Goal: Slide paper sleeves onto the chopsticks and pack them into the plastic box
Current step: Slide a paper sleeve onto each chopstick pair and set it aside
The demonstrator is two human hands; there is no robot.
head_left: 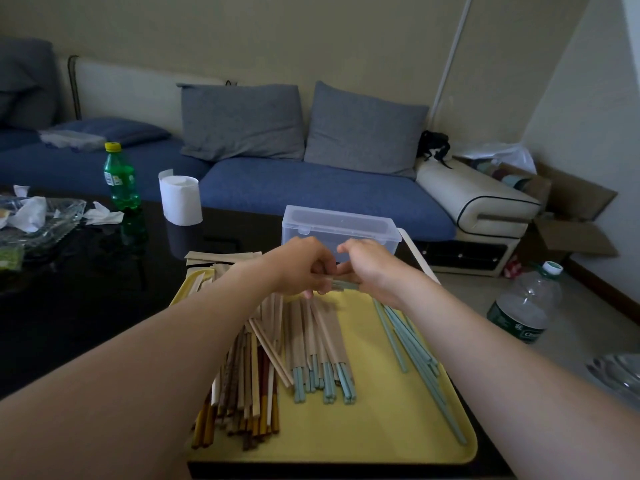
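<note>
A pair of pale teal chopsticks (349, 286) is held in the air between the two hands, above the far end of the yellow tray (381, 427). The right hand (369, 268) grips the pair with curled fingers. The left hand (301, 268) pinches at the pair's other end, apparently around the mouth of a paper sleeve (335, 283), though the fingers hide most of it. This looks like the sleeving step, with the sticks only just in. The next move calls for keeping both tips together and in line with the opening, then pushing lengthwise without creasing the thin paper.

Below the hands lies a fan of finished pairs (322, 344): flat, matte tan sleeves with squared teal ends poking out. To the right, bare teal chopsticks (412, 341), slim and smooth, lie loose near the tray's edge. To the left is a heap of mixed wooden chopsticks (242, 393), some pale, some brown, some amber-tipped. Empty sleeves (221, 258) lie at the tray's far left corner. Just beyond the hands the clear plastic box (339, 226) stands with its lid down, so packing seems not yet begun. Everything rests on a glossy black surface (86, 289).
</note>
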